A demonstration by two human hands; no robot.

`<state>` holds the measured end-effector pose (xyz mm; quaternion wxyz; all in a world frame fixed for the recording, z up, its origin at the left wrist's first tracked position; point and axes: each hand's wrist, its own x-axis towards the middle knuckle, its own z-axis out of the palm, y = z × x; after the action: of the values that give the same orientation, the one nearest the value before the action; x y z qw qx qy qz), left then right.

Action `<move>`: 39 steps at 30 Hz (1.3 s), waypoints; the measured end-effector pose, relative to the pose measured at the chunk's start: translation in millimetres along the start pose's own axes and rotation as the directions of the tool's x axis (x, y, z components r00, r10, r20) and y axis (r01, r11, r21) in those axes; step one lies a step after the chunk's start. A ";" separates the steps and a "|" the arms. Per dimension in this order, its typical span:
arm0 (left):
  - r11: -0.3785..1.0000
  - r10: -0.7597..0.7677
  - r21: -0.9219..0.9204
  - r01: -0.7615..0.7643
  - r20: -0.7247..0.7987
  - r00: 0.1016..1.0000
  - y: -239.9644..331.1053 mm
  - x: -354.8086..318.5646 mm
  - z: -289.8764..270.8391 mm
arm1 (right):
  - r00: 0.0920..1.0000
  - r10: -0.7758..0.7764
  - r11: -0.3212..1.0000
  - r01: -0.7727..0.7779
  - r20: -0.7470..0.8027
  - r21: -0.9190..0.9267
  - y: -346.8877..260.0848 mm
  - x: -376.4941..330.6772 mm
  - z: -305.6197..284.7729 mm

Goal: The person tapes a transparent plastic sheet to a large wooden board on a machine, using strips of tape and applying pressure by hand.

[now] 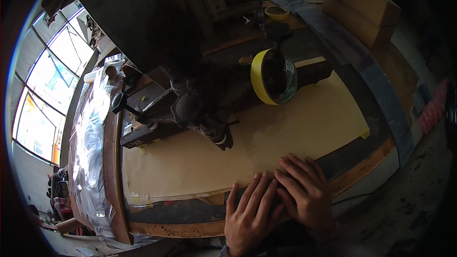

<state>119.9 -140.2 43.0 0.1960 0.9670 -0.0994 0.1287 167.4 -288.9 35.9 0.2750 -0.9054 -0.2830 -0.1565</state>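
So there's a big tan paper sheet [247, 138] laid flat across the table [362, 166], long axis running from lower left up to the upper right, and its near edge runs along the table's front. Both hands are flat on that near edge. Left hand [252, 219] is palm down with fingers spread and pointing up-right, right hand [307, 195] sits just beside it, fingers spread too and slightly overlapping the left fingertips. Neither grip is pinching anything, just open palms pressing the paper down.

Behind the sheet there's a dark vise [157, 114] with a handle sticking out left, and a yellow tape roll [259, 83] standing on edge over a dark bar. A smaller yellow roll [277, 13] lies flat farther back. Top right are stacked plain brown cardboard boxes [357, 4], and crinkled clear plastic [93, 128] runs along the left edge by the windows [47, 81].
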 end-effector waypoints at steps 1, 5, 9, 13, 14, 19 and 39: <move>1.000 0.003 -0.001 -0.003 0.000 1.000 -0.5 0.5 -0.3 | 1.000 0.001 1.000 -0.001 -0.001 -0.003 -0.3 0.5 0.0; 1.000 0.006 0.000 -0.006 -0.008 1.000 -1.2 0.9 -1.1 | 1.000 0.000 1.000 0.000 -0.009 -0.005 -1.4 1.3 0.3; 1.000 0.007 0.027 -0.007 -0.015 1.000 -0.2 0.1 -0.3 | 1.000 -0.002 1.000 0.002 -0.014 -0.007 -1.7 0.6 0.7; 0.999 0.024 0.028 -0.023 -0.035 0.999 -0.3 0.5 1.5 | 1.000 0.001 1.000 -0.002 -0.031 -0.017 -1.5 -0.5 1.2; 0.999 0.023 0.029 -0.022 -0.036 0.999 0.5 0.7 0.6 | 0.999 0.002 1.000 -0.003 -0.038 -0.015 -1.8 -0.7 0.9; 1.000 0.022 0.021 -0.020 -0.066 0.998 0.6 -0.7 1.7 | 0.997 -0.007 1.000 0.006 -0.079 -0.005 -1.1 -1.3 5.1; 0.994 -0.103 0.006 0.111 -0.323 0.941 -2.8 -4.4 11.9 | 0.988 -0.066 0.998 0.066 -0.142 -0.009 0.1 3.8 10.6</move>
<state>118.9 -141.8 30.1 0.2047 0.9392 -0.0119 0.2753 171.9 -281.2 29.0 0.2871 -0.8827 -0.2921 -0.2304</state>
